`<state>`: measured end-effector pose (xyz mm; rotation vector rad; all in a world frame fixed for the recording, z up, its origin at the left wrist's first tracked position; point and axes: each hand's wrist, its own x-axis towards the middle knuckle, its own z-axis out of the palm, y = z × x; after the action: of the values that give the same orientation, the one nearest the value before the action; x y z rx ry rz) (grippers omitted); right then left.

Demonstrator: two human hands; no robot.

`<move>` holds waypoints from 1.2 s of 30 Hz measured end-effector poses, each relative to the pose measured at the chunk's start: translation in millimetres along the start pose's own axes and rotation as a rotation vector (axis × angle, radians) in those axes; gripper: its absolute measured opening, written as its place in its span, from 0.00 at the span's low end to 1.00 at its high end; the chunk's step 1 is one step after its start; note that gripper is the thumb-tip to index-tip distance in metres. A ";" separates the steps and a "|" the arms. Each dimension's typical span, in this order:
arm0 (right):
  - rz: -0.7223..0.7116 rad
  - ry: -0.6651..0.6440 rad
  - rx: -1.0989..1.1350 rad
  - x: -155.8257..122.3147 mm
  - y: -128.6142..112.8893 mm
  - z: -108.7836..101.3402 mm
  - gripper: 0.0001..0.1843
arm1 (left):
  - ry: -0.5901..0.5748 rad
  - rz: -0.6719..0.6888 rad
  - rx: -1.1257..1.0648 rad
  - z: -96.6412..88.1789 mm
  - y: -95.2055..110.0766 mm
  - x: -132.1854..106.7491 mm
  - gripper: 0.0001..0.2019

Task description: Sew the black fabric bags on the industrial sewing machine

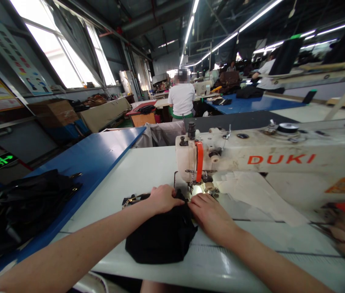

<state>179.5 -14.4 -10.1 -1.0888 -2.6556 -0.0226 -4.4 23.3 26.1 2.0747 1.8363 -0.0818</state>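
A black fabric piece (pixel 160 236) lies on the white sewing table (pixel 135 171), its far edge under the needle of a white sewing machine (pixel 251 158) marked DUKI. My left hand (pixel 163 198) presses down on the fabric's far left part, fingers curled over it. On the right side my right hand (pixel 210 211) rests on the fabric close to the presser foot (pixel 204 187), fingers flat and together. A metal clasp (pixel 129 200) shows at the fabric's left edge.
A pile of black bags (pixel 20 211) sits on the blue table (pixel 99 150) to the left. A person in a white shirt (pixel 181 99) sits with their back turned ahead. Other workers and machines are further back. Grey pattern pieces (pixel 251 191) lie under the machine arm.
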 end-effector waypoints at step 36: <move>0.115 0.023 -0.016 2.7 13.8 1.3 0.11 | -0.122 0.089 -0.132 -11.9 7.4 41.8 0.16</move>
<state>186.9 -2.5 -11.8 -1.2369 -2.5721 -0.0331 6.7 65.9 27.1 2.0110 1.6313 -0.0611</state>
